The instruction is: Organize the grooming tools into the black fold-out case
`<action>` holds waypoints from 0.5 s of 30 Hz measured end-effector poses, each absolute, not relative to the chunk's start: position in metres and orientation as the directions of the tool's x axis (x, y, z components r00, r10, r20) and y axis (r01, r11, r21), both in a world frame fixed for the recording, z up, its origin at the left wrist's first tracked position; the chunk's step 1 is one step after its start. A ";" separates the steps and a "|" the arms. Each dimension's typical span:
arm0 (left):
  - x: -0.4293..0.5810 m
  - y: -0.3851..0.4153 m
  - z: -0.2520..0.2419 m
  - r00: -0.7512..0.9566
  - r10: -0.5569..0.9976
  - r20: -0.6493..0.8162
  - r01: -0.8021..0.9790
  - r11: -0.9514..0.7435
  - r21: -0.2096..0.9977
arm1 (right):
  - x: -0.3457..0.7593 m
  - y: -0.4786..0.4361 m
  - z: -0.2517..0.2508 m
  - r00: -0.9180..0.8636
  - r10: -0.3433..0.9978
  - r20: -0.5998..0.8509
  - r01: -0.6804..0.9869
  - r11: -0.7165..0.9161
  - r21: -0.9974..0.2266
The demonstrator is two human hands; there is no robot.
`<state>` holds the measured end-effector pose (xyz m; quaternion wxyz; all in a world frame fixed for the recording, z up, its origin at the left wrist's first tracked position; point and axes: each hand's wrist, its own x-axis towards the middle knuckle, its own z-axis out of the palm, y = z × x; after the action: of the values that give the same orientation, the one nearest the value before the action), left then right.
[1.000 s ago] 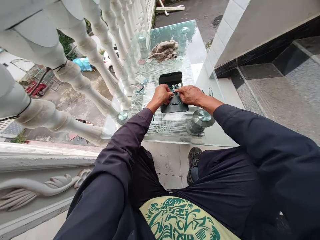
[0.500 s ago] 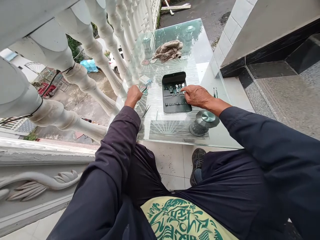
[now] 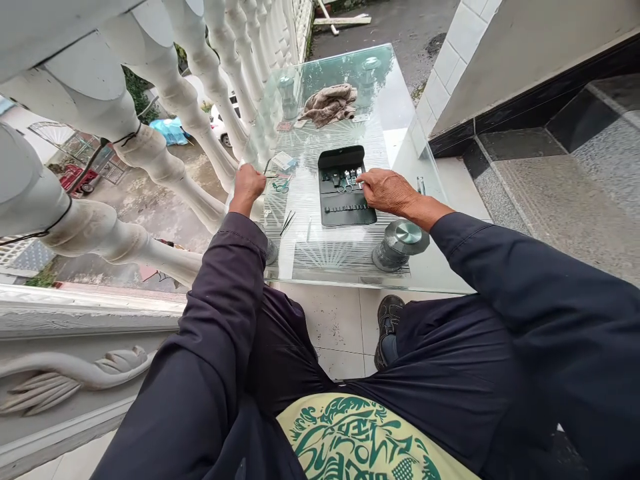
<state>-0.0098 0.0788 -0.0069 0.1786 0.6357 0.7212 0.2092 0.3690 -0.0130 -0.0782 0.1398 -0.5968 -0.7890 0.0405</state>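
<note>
My left hand [image 3: 249, 187] is closed around a thin dark tool [image 3: 270, 176], held over the left side of the glass table; its exact kind is too small to tell. Just beyond the fingers lie small scissors [image 3: 281, 187] and a white-and-blue packet [image 3: 283, 161]. Black tweezers [image 3: 287, 222] rest nearer to me. A black manicure case [image 3: 347, 200] lies unfolded, with silver scissors [image 3: 345, 181] and several small tools in its loops. At its right edge my right hand [image 3: 393, 191] is closed, fingertips on a silver nail clipper [image 3: 359, 175] in the row.
The glass table [image 3: 350, 280] stands between a white balustrade [image 3: 170, 143] and stone steps [image 3: 555, 180]. A crumpled brown cloth [image 3: 330, 105] lies toward its far end. A table leg with a round metal cap [image 3: 407, 232] shows under the glass at right. A thin white stick [image 3: 309, 229] lies near the case.
My left hand has drawn slightly left and up from the scissors, and the thin dark tool now shows in it. My right hand stays at the case. The view has shifted a little.
</note>
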 end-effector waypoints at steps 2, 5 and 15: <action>-0.005 0.073 0.006 -0.073 0.996 0.057 0.815 0.026 0.579 | 0.368 -0.011 -0.065 -0.243 0.942 0.230 0.922 0.298 -0.246; 0.017 0.061 0.025 0.054 0.996 0.070 0.727 -0.087 0.681 | 0.363 -0.007 -0.042 -0.227 0.923 0.311 0.906 0.317 -0.281; 0.090 0.052 0.040 0.360 0.919 -0.163 0.418 -0.003 0.909 | 0.333 0.008 -0.010 -0.305 0.910 0.282 0.800 0.405 -0.442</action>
<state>0.0895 0.0523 0.0398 0.4932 0.6609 0.5054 0.2540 0.3331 0.0078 -0.0100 0.2495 -0.5341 -0.8003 0.1097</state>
